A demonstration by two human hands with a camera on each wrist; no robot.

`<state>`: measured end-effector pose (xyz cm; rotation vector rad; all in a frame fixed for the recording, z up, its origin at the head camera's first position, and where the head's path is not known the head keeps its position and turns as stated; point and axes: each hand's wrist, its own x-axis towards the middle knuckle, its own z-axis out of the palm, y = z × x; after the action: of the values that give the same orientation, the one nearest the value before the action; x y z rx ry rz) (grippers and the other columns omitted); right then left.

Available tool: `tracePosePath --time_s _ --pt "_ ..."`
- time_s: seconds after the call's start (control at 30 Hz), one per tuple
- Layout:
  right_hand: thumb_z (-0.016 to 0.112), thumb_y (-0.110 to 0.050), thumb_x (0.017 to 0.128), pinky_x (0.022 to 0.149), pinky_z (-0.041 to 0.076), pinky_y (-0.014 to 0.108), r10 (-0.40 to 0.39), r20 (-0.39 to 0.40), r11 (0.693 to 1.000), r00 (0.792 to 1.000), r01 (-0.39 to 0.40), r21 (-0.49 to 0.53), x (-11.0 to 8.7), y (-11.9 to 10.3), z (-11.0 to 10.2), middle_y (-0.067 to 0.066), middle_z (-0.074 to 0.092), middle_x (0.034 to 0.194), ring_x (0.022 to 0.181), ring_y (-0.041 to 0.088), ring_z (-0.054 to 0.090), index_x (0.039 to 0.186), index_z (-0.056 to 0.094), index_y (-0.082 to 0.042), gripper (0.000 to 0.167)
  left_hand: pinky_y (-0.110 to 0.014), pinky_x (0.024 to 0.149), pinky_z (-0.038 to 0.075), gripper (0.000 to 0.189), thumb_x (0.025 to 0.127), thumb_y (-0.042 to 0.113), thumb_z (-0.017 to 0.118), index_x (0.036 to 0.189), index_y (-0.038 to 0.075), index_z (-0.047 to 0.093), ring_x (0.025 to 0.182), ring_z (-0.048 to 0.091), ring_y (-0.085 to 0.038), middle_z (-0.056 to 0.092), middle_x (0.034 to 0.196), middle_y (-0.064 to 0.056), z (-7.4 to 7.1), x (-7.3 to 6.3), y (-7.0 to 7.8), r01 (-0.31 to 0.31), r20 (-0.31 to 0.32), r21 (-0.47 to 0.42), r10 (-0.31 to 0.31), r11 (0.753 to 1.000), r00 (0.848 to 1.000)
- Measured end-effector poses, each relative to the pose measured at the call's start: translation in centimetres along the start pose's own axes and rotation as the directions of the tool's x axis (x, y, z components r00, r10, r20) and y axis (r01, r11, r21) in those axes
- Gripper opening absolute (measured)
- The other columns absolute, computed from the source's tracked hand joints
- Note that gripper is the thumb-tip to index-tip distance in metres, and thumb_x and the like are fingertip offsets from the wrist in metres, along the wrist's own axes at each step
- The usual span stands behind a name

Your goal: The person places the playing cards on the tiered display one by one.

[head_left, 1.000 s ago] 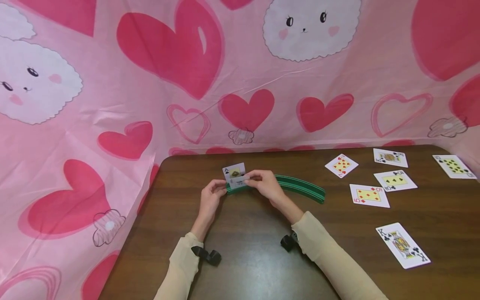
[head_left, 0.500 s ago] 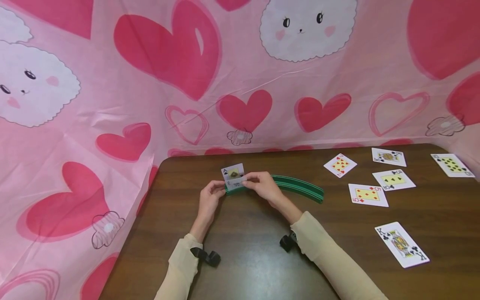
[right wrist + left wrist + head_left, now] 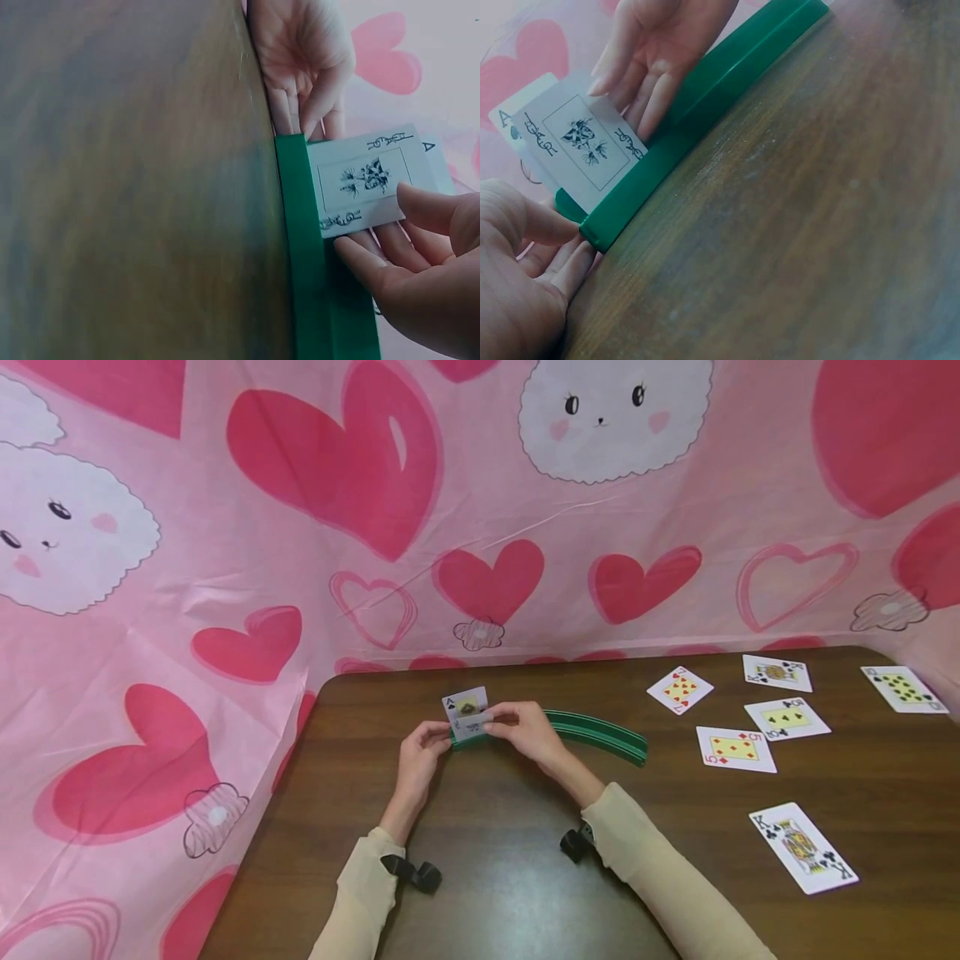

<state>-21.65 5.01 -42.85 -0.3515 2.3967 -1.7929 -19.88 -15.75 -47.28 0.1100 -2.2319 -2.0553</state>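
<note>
The left hand [image 3: 422, 757] grips the near-left end of the green rack [image 3: 603, 738], thumb in front and fingers curled about the tip. The right hand [image 3: 531, 732] pinches the joker [image 3: 364, 176] between its thumb, laid on the card's face, and its fingers behind. The joker is between the two hands, tilted back, its lower edge at the rack's front rail; how deep that edge sits is hidden. Just behind the joker, also between the hands, stands the ace [image 3: 465, 700], its lettered corner rising above the joker on the left hand's side. The rest of the rack curves out past the right hand, to that hand's right.

Well to the right of the right hand, six cards lie face up on the brown table [image 3: 495, 893]. Nearest to it is the seven [image 3: 680, 690]; past that are the five [image 3: 737, 749], a black card [image 3: 787, 719] with an unclear number, and the far king [image 3: 777, 674]. The outer card [image 3: 903, 690], with many black pips, lies farthest from the hands. The near king [image 3: 803, 848] lies closer to the person than either hand.

Below each hand is a pale sleeve, the left sleeve [image 3: 366, 885] and the right sleeve [image 3: 645, 852], each with a small black camera at the wrist. Beyond both hands hangs a pink cloth [image 3: 187, 652] printed with hearts.
</note>
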Motion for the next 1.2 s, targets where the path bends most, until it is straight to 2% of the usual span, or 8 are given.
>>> tracePosePath --time_s 0.17,0.33,0.47,0.57,0.7,0.9,1.03,1.2 --pt "0.073 -0.008 0.096 0.096 0.055 0.043 -0.034 -0.050 0.999 0.998 0.034 0.011 -0.4 -0.6 -1.7 0.015 0.074 0.115 0.104 0.029 0.070 0.116 0.075 0.001 0.022 -0.024 0.089 0.051 0.019 0.096 -0.010 0.059 0.113 -0.008 0.068 0.112 0.067 -0.026 0.068 0.120 -0.022 0.1 0.0 -0.3 -0.011 -0.001 0.005 0.011 1.000 1.000" --pt "0.071 -0.010 0.098 0.094 0.055 0.034 -0.087 -0.126 0.994 0.988 0.094 0.052 -1.5 -2.0 -5.4 0.018 0.075 0.114 0.109 0.037 0.070 0.118 0.074 0.005 0.025 -0.025 0.091 0.050 0.020 0.097 -0.009 0.059 0.115 -0.008 0.068 0.115 0.066 -0.028 0.068 0.123 -0.022 0.4 0.1 -0.2 0.002 0.006 0.006 -0.002 1.000 1.000" --pt "0.069 -0.013 0.101 0.091 0.055 0.027 -0.095 -0.197 0.988 0.976 0.117 0.103 -2.6 -2.5 -9.1 0.020 0.075 0.113 0.102 0.022 0.073 0.120 0.071 0.008 0.029 -0.024 0.090 0.050 0.020 0.097 -0.009 0.059 0.115 -0.008 0.067 0.115 0.066 -0.029 0.068 0.122 -0.022 0.4 0.0 -0.1 0.003 0.002 0.003 -0.003 1.000 1.000" --pt "0.067 -0.013 0.102 0.089 0.055 0.027 -0.099 -0.234 0.979 0.967 0.137 0.150 -3.4 -2.4 -11.6 0.013 0.077 0.108 0.095 0.009 0.074 0.122 0.067 0.013 0.033 -0.023 0.089 0.051 0.020 0.097 -0.010 0.059 0.115 -0.008 0.068 0.114 0.066 -0.027 0.068 0.122 -0.022 0.3 0.1 -0.1 -0.002 0.004 -0.001 0.002 1.000 1.000" --pt "0.066 -0.010 0.102 0.084 0.055 0.022 -0.115 -0.279 0.969 0.954 0.169 0.180 -4.7 -2.0 -14.5 -0.002 0.078 0.098 0.092 0.009 0.075 0.123 0.063 0.017 0.035 -0.026 0.090 0.051 0.020 0.097 -0.010 0.059 0.115 -0.008 0.067 0.113 0.066 -0.027 0.068 0.123 -0.022 0.1 0.0 0.0 0.005 0.002 0.004 -0.005 1.000 1.000" --pt "0.067 -0.011 0.101 0.081 0.054 0.017 -0.074 -0.348 0.982 0.935 0.130 0.139 -6.6 -0.4 -19.1 -0.011 0.077 0.093 0.087 0.004 0.074 0.122 0.066 0.010 0.029 -0.026 0.091 0.050 0.020 0.098 -0.009 0.058 0.116 -0.007 0.067 0.115 0.066 -0.028 0.068 0.123 -0.020 0.0 0.1 0.1 0.020 0.001 0.007 -0.020 1.000 1.000" --pt "0.066 -0.012 0.102 0.078 0.053 0.013 -0.034 -0.376 0.993 0.926 0.076 0.096 -8.3 1.1 -22.0 -0.016 0.076 0.091 0.085 -0.001 0.072 0.116 0.073 -0.004 0.018 -0.026 0.091 0.050 0.020 0.098 -0.008 0.058 0.115 -0.007 0.067 0.115 0.066 -0.028 0.068 0.123 -0.020 0.0 0.1 0.0 0.017 0.003 0.003 -0.017 1.000 1.000" --pt "0.064 0.003 0.099 0.071 0.056 0.017 -0.030 -0.372 0.951 0.928 0.141 0.274 -10.4 3.0 -25.0 -0.006 0.078 0.088 0.077 0.004 0.074 0.100 0.080 -0.014 0.023 -0.026 0.091 0.051 0.019 0.097 -0.009 0.058 0.114 -0.007 0.068 0.115 0.066 -0.028 0.068 0.123 -0.021 0.1 0.1 0.1 0.021 0.003 0.001 -0.021 1.000 1.000"
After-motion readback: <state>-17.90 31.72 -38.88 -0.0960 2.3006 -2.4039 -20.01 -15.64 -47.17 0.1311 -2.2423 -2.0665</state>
